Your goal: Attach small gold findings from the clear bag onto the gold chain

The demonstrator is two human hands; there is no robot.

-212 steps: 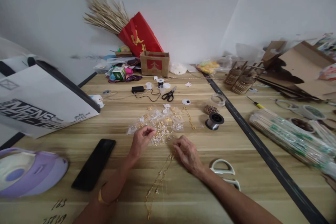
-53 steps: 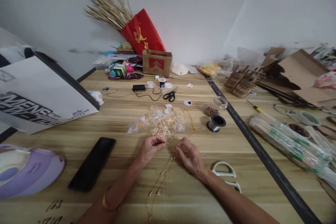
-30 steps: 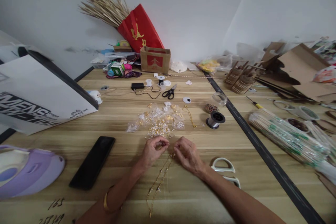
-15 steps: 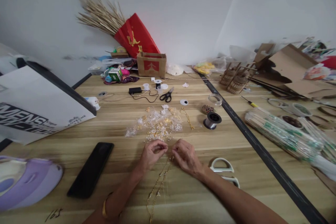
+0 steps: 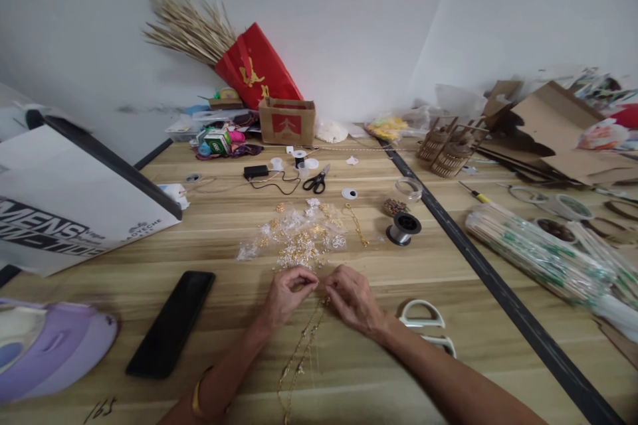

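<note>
While both hands work just on the near side of the beads (image 5: 299, 255), the principal exposure is loss of a small part. The left hand (image 5: 290, 293) has thumb and forefinger drawn together in a pinch; anything between the tips is too small to make out. The right hand (image 5: 353, 299) is likewise closed at thumb and forefinger, its tips close to the upper end of the chain (image 5: 300, 369). Whether those fingers grip the chain or merely meet beside it cannot be determined. The chain lies on the table (image 5: 239, 282) on the near side of the beads, its two strands running toward the person and out of view at the lower edge.

Risks are assessed as follows. First, a slackened pinch could let a tiny piece drop among the beads, where it would be hard to pick out. Second, the left knuckles sit very near the loose beads; a careless shift could scatter them. Third, the chain's strands lie close together, so a tug at the upper end could twist or cross them. Fourth, a sleeve-length sweep of the right forearm could push the pale handles (image 5: 423, 323), which lie to the near right of the beads, partly hidden by that arm. The spool (image 5: 403, 229), to the right of the beads, stands apart from both hands and is judged a lesser concern.
</note>
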